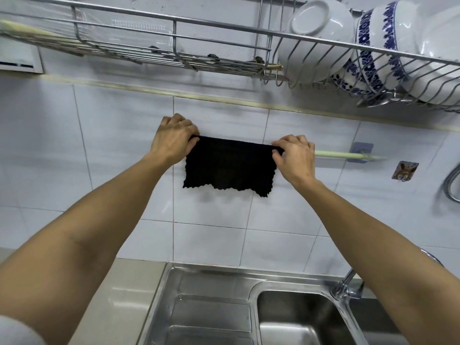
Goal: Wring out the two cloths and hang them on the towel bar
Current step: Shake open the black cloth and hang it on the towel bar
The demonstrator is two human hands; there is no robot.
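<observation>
A black cloth [227,166] hangs spread out flat against the white tiled wall, draped over a pale green towel bar [333,154]. My left hand [173,139] pinches the cloth's upper left corner. My right hand [293,154] grips its upper right corner on the bar. Only the bar's right stretch shows, running to a clear wall bracket [362,151]; the rest is hidden behind the cloth and my hands. No second cloth is in view.
A steel sink [171,302] with a drainboard and basin lies below, its tap [348,282] at the right. A wire dish rack [174,56] with white and blue-patterned bowls [373,46] hangs overhead. A sticky wall hook [404,171] and a shower hose [451,183] are at the right.
</observation>
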